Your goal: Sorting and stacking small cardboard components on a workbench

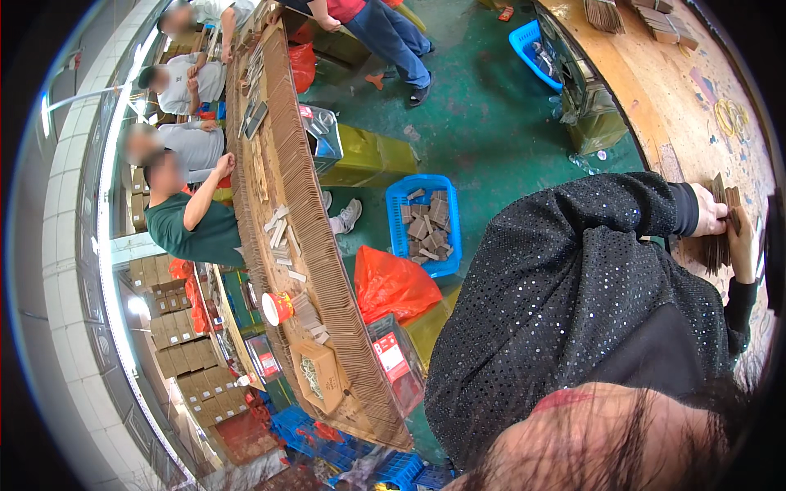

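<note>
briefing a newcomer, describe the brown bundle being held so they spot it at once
Find the wooden table at the right edge. Past the sparkly black sleeve is the brown bundle; unlike the stacks near the top, it's held by two hands.

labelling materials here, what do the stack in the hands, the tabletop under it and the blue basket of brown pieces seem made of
Stack: probably cardboard, matt brown, thin flat layers showing.
Tabletop: likely wood or plywood, tan, with worn, darker patches.
Blue basket: apparently moulded plastic, smooth-looking, one even bright colour on its rim.
</note>
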The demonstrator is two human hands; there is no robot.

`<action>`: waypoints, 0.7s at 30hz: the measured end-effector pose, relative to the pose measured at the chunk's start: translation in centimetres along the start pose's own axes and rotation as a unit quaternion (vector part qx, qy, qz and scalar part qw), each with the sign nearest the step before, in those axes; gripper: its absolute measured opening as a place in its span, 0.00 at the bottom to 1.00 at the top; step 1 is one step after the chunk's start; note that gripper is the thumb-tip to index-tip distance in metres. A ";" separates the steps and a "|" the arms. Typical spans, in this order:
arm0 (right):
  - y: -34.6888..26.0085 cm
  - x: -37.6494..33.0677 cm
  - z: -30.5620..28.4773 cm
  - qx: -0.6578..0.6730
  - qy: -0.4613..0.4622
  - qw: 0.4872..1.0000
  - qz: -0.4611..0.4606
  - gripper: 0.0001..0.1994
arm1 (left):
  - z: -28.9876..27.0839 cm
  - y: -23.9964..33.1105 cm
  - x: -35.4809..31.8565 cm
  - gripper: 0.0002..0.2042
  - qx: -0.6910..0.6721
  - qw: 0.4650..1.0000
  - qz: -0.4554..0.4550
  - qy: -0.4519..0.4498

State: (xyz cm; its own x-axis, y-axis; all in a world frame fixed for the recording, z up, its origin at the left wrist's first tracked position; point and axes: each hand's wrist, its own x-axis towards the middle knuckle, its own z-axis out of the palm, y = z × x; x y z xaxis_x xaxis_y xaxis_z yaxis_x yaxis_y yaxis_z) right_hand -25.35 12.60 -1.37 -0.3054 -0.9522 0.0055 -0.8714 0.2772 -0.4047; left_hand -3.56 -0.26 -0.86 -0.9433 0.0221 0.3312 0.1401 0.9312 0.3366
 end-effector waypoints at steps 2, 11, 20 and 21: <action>-0.6 0.2 -0.2 0.003 -0.005 1.000 0.002 0.16 | 0.1 -0.1 0.0 0.13 -0.001 1.000 -0.002 0.000; 1.8 0.1 0.7 0.001 0.000 1.000 0.013 0.19 | 0.3 -0.1 0.1 0.13 0.007 1.000 0.001 0.000; 2.1 0.1 0.9 -0.019 -0.009 1.000 0.015 0.19 | 0.1 0.0 0.0 0.13 0.006 1.000 -0.005 -0.001; 2.8 0.2 1.1 -0.024 0.002 1.000 0.011 0.19 | 0.0 0.0 -0.1 0.13 0.003 1.000 -0.006 -0.005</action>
State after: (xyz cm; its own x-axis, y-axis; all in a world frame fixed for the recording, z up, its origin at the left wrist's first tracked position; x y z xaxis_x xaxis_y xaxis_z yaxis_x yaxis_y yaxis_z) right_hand -27.36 13.07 -3.53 -0.3264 -0.9452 0.0010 -0.8821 0.3043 -0.3595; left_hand -3.49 -0.27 -0.91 -0.9478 0.0153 0.3186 0.1275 0.9338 0.3344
